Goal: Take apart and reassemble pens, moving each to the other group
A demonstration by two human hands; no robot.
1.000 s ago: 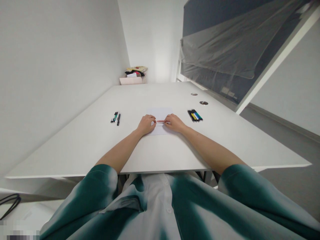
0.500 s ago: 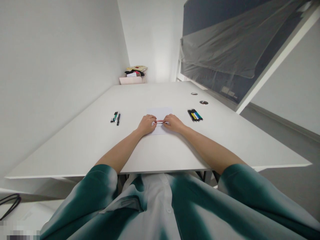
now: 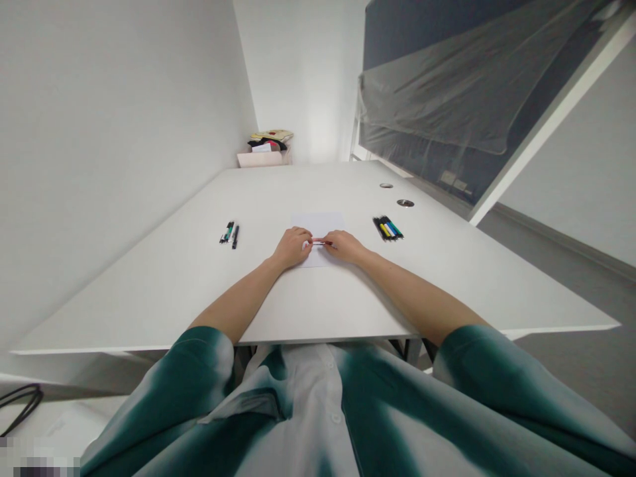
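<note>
Nudged slightly toward nine o'clock since a second ago, my right hand (image 3: pixel 346 245) pinches the pen (image 3: pixel 318 240) by its three-o'clock end over the paper (image 3: pixel 318 257), my left hand (image 3: pixel 292 248) gripping the nine-o'clock end.

Pretty bright, evenly lit shot, with a soft glow on the wall (image 3: pixel 322 86) straight beyond the left hand (image 3: pixel 293 246) and right hand (image 3: pixel 344 246). Shadows are faint, mostly hugging the right forearm (image 3: pixel 412 286). The thin item (image 3: pixel 318 240) between them is kinda mushy, wide-angle stretch pulls the table (image 3: pixel 318 305) corners outward, and there's a pixelated patch (image 3: pixel 40 457) way down left.
</note>
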